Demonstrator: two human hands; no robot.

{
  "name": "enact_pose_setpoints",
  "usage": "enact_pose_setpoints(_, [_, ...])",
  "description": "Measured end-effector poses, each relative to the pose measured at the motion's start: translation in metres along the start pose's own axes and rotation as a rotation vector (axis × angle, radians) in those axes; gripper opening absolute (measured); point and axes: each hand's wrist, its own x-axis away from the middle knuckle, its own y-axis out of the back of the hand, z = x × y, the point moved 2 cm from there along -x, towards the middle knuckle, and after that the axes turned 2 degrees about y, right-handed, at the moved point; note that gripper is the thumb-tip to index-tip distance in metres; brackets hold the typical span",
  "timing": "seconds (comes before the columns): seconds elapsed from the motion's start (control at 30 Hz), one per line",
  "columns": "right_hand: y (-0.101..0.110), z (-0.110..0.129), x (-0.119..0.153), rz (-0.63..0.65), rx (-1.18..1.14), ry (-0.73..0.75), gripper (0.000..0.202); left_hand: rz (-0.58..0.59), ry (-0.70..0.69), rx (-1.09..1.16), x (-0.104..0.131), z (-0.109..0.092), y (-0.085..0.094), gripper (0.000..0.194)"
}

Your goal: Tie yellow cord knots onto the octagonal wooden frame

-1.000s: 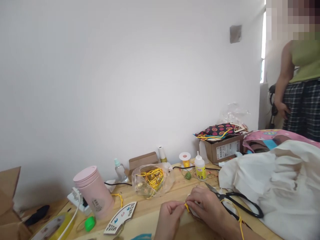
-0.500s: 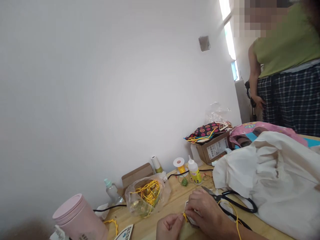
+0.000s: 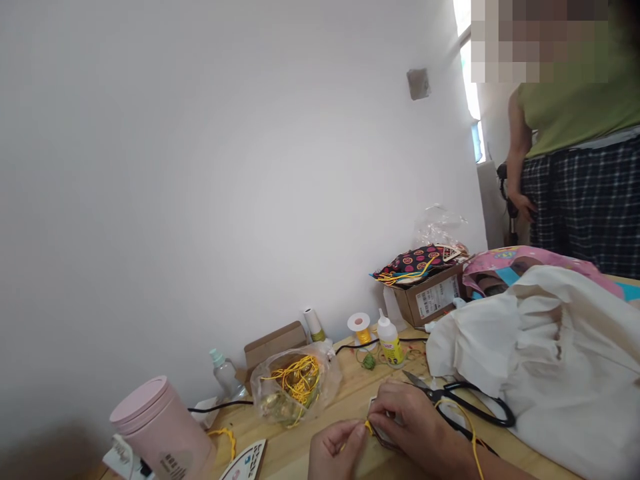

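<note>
At the table's front, my left hand [image 3: 334, 450] is closed, thumb and index finger pinching the end of a yellow cord [image 3: 369, 427]. Right beside it, my right hand [image 3: 411, 419] is closed over a small flat pale piece with a dark edge [image 3: 384, 441], mostly hidden under the fingers. The cord meets the piece's left edge; whether it passes through a hole cannot be seen. Black-handled scissors [image 3: 453, 400] lie just beyond my right wrist. A longer yellow cord [image 3: 473, 433] loops over them and past my forearm.
Behind my hands are a glue bottle [image 3: 391, 347], a yellow thread spool [image 3: 361, 327] and a plastic bag of yellow cords [image 3: 295, 387]. A pink canister [image 3: 163, 427] stands left, white cloth [image 3: 555, 347] lies right. A cardboard box [image 3: 430, 293] is further back. A person [image 3: 575, 147] stands beyond.
The view has shifted slightly, so the person and the box appear a little further right. Both hands keep their grip, with the fingers moved only slightly.
</note>
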Motion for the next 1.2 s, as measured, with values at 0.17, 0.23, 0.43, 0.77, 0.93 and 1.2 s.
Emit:
enact_pose_setpoints(0.17, [-0.002, -0.001, 0.0, 0.015, 0.04, -0.01, 0.012, 0.056, -0.018, -0.014, 0.001, 0.0, -0.005, 0.04])
enact_pose_setpoints(0.23, [-0.001, -0.001, 0.0, 0.017, 0.042, -0.027, 0.013, 0.038, -0.026, -0.015, 0.002, 0.0, -0.006, 0.04])
enact_pose_setpoints(0.43, [-0.002, 0.002, 0.003, 0.017, 0.0, -0.02, 0.011, -0.016, -0.01, 0.014, 0.002, 0.001, -0.005, 0.039])
enact_pose_setpoints(0.77, [0.0, 0.005, 0.001, 0.036, 0.003, -0.013, 0.013, -0.026, -0.077, -0.122, 0.004, -0.013, -0.003, 0.033])
enact_pose_setpoints(0.93, [0.0, 0.005, 0.001, 0.044, 0.018, -0.021, 0.013, -0.082, -0.069, -0.113, 0.004, -0.009, -0.002, 0.034])
enact_pose_setpoints(1.2, [-0.001, 0.004, 0.001, 0.058, 0.04, -0.04, 0.012, -0.069, -0.021, -0.015, -0.002, 0.008, 0.0, 0.038])
